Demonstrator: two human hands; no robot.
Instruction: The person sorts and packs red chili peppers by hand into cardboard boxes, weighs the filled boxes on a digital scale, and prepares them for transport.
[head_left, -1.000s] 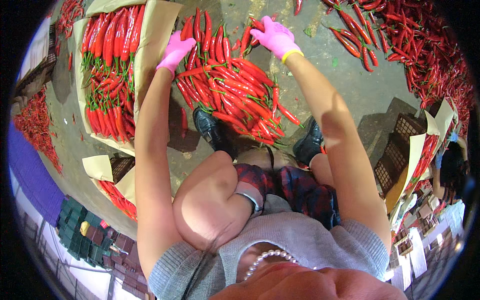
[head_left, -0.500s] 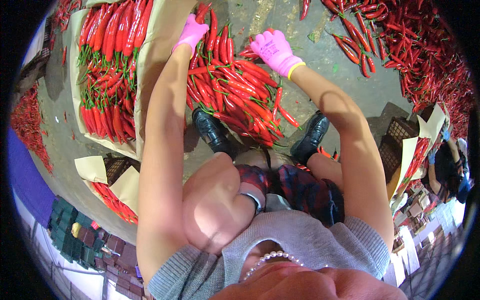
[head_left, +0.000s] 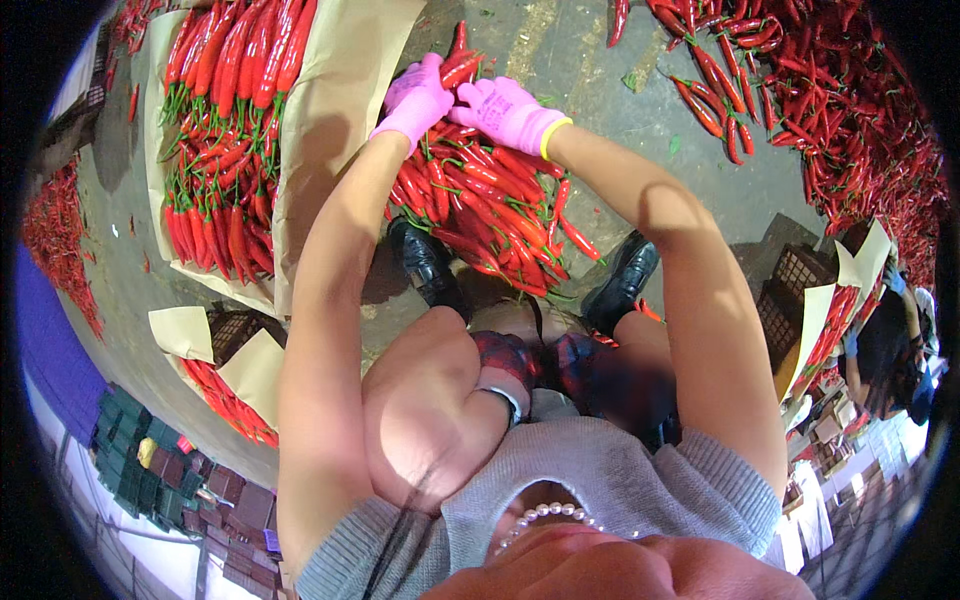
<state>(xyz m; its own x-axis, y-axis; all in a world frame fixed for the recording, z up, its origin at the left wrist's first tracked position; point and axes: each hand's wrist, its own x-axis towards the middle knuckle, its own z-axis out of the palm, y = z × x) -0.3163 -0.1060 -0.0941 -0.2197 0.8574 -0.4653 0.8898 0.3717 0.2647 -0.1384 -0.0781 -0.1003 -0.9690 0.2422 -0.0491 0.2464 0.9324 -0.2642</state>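
You crouch over a pile of red chillies (head_left: 480, 205) lying on the concrete floor (head_left: 640, 110) between your black shoes (head_left: 425, 262), near the centre of the view. Your left hand (head_left: 415, 100), in a pink glove, is curled closed on the top of the pile at about 12 o'clock. Your right hand (head_left: 505, 110), also in a pink glove, sits just beside it, fingers bent around a few chillies; the two gloves almost touch. At 10 o'clock a paper-lined box (head_left: 335, 110) holds neatly stacked chillies. At 2 o'clock loose chillies (head_left: 830, 100) spread across the floor. At 8 o'clock a smaller paper-lined crate (head_left: 235, 385) holds more chillies.
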